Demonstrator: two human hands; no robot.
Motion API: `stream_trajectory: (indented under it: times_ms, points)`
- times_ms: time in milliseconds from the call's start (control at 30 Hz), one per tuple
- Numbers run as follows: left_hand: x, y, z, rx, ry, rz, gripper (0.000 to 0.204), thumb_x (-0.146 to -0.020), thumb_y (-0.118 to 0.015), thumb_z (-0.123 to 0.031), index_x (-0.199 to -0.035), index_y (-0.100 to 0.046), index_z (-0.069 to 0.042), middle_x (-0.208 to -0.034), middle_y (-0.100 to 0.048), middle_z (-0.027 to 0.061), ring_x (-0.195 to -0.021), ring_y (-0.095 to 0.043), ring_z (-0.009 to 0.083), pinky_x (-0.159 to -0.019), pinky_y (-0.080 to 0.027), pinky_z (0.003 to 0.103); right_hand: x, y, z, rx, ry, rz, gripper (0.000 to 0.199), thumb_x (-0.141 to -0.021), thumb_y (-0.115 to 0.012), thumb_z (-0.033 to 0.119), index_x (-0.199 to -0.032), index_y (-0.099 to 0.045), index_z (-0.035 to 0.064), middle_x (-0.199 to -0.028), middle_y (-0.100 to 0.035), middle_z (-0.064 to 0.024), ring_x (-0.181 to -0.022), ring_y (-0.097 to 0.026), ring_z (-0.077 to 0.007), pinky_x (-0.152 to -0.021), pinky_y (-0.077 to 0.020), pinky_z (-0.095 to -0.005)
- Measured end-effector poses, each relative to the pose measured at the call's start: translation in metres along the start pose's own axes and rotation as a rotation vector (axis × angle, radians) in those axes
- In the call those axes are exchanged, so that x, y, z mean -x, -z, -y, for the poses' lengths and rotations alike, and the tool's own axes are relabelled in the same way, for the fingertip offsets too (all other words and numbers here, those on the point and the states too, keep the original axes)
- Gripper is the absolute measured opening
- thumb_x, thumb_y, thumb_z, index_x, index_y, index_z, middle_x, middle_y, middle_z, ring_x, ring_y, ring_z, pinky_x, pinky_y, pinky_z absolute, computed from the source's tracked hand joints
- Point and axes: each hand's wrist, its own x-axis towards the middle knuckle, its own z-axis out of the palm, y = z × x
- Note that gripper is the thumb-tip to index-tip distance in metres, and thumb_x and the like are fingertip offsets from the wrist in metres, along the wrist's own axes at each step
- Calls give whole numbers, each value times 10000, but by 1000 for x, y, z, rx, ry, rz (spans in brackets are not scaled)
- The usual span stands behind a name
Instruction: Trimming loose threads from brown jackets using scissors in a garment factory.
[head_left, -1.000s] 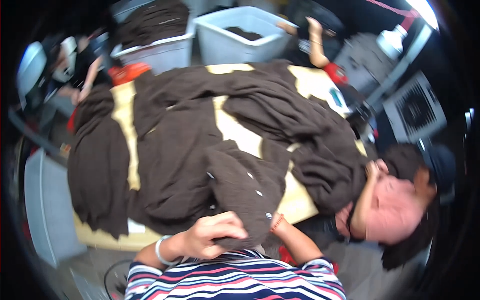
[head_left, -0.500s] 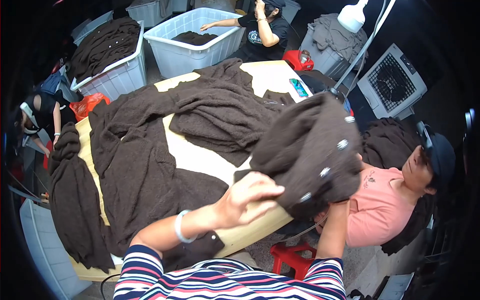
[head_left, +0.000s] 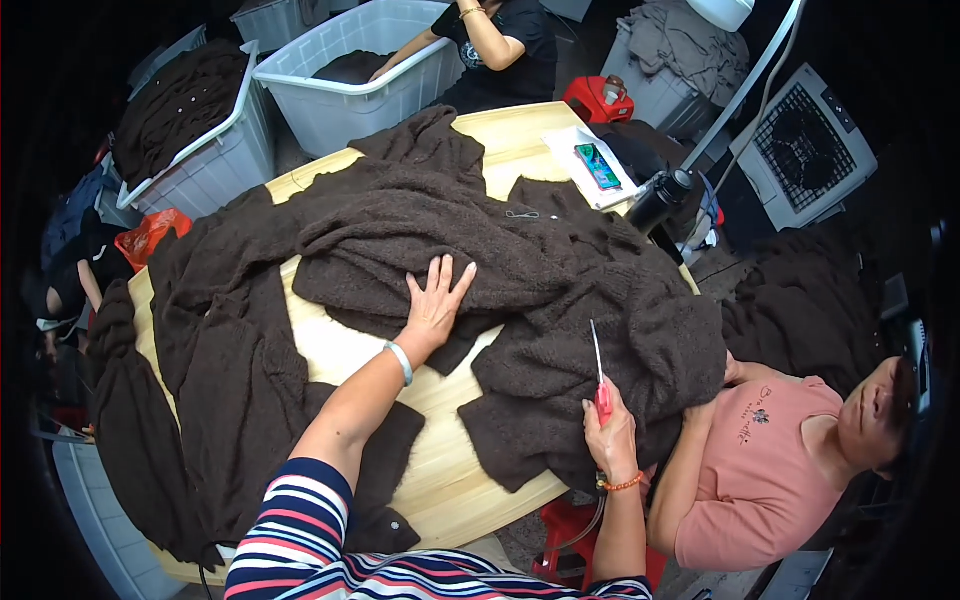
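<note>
My left hand [head_left: 435, 308] lies with spread fingers on a dark brown knitted garment [head_left: 410, 225] across the middle of the table. My right hand [head_left: 610, 436] is closed around the red handle of a tool [head_left: 604, 392]. A thin, straight metal shaft points away from me; its exact kind is unclear. Just beyond that hand, another brown knitted garment [head_left: 640, 290] lies bunched on the right side of the table, partly over the edge. More brown garments [head_left: 240, 380] cover the left side.
Bare wood of the table [head_left: 450, 420] shows between garments. A phone [head_left: 597, 167], a dark bottle [head_left: 660, 200] and a lamp arm [head_left: 740, 90] stand at the far right. A person in pink [head_left: 760, 460] sits close on the right; another stands beside a tub [head_left: 350, 100].
The garment that was lifted at the right, with shiny buttons showing, now lies on the table. My left hand has moved away from it and rests flat; my right hand and its tool have come into view.
</note>
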Motion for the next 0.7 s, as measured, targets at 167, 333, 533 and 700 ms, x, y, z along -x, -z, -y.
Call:
stream_trajectory:
  times_ms: [167,333,533,700]
  points:
    - [-4,-10,44,187,40,62,334,-847,-524,-81,-1173,-582,-127,-1078,-572,131,-1028,-555,325,-822,-487,465,0,7,0,31,74,-25,420,-899,-611,102,-1301,-520,22,-773,-622,-191,-700,-655,-309,-690,-508,-387]
    - [45,23,80,285,4,52,313,-738,-595,-22,-1041,-622,-95,-1004,-564,142,-968,-557,351,-810,-492,453,11,-2,12,134,91,7,429,-901,-602,167,-1312,-515,78,-976,-657,-279,-899,-639,-456,-796,-510,-509]
    - [155,72,155,234,19,136,454,-615,-670,10,-1054,-652,-104,-985,-563,107,-972,-543,326,-811,-475,431,24,-18,33,123,66,114,414,-893,-624,170,-1285,-535,69,-982,-653,-280,-943,-625,-464,-806,-510,-497]
    - [223,87,206,44,115,197,506,-638,-669,7,-1133,-632,-91,-1166,-543,143,-1200,-463,343,-1014,-366,456,21,-39,60,119,142,211,402,-892,-626,186,-1276,-544,102,-951,-657,-271,-929,-628,-461,-791,-511,-499]
